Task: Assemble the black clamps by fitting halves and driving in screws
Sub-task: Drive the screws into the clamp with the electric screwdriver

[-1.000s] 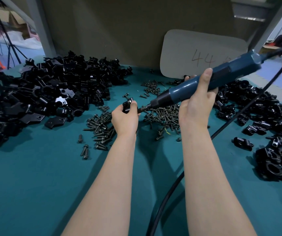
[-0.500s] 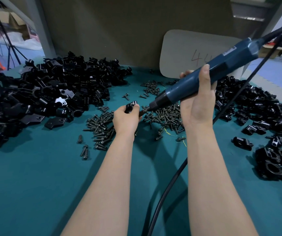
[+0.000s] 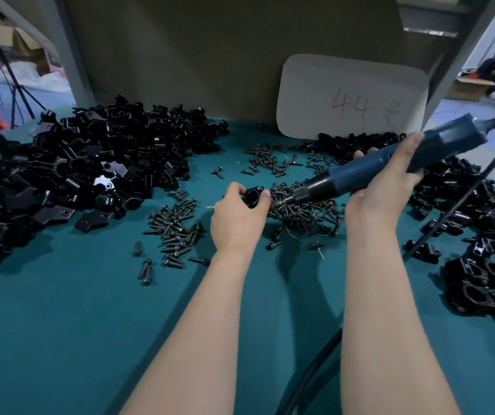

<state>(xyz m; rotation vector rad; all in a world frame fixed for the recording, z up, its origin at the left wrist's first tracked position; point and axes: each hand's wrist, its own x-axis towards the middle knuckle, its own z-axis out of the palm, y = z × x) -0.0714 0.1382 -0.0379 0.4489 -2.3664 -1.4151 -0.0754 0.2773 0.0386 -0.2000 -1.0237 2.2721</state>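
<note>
Our left hand pinches a clamp above the screws, forearm outstretched; our right hand grips the driver, its tip at the clamp

Teal cloth-covered surface, drab olive back panel between grey metal posts. White rounded card marked 44 leans far right, pale blue floor beyond.
</note>
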